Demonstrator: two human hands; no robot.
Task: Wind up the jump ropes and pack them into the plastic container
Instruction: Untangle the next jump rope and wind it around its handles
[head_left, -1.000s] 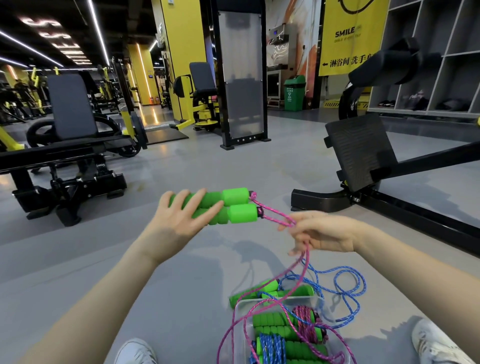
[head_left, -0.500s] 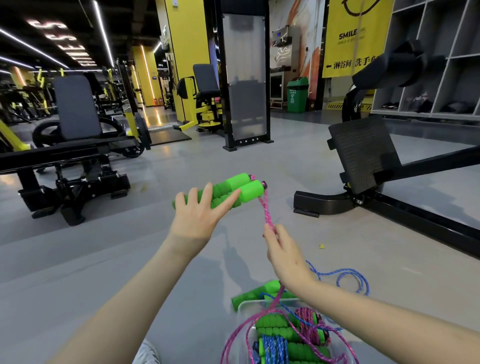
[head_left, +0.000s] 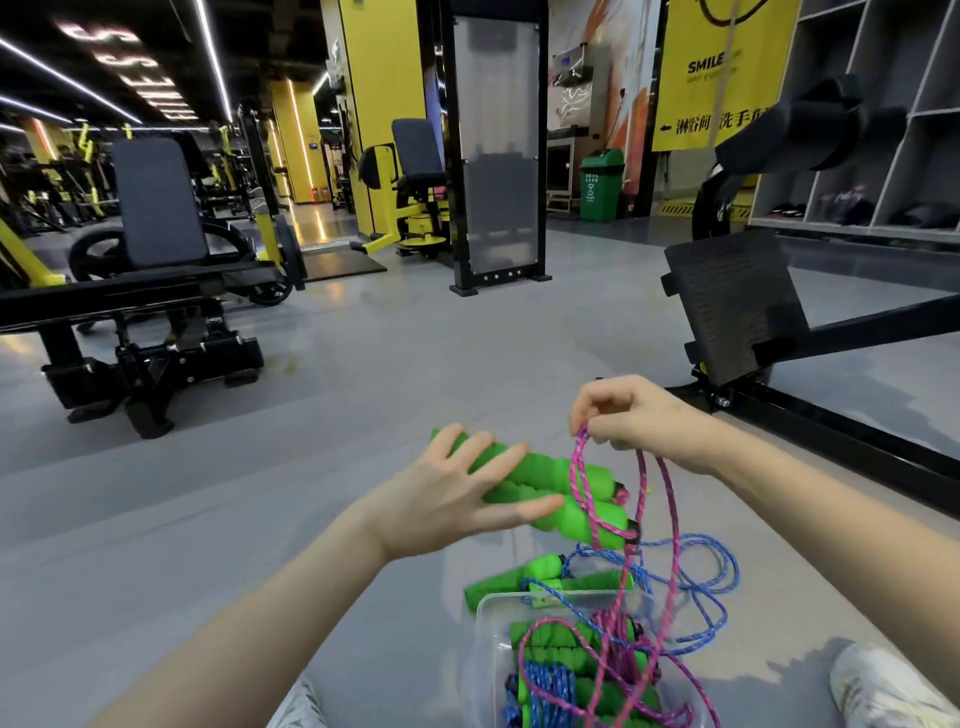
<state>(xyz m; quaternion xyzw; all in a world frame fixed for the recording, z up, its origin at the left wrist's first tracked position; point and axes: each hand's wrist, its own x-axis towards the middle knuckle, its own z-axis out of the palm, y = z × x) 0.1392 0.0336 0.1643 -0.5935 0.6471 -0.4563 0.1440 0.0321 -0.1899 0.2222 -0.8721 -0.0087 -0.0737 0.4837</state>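
Left hand (head_left: 457, 499) grips both green handles (head_left: 566, 499) above the plastic container (head_left: 480, 660) on the floor (head_left: 234, 519) — right hand (head_left: 639, 421) pinches the pink rope (head_left: 575, 460), looped round the handles.

**Foam handles** (head_left: 561, 493): matt green, ribbed, soft-looking surface. **Pink cord** (head_left: 672, 514) and **blue cord** (head_left: 733, 571): braided textile with a speckled, rough weave. **Container** (head_left: 480, 644): clear, glossy plastic with smooth walls. **Floor** (head_left: 363, 374): smooth grey covering with a faint sheen. **Bench frame** (head_left: 857, 449): black painted metal, semi-gloss. **Footplate** (head_left: 737, 306): matt black, finely textured. **Seat-back pad** (head_left: 156, 202): matt black upholstery.
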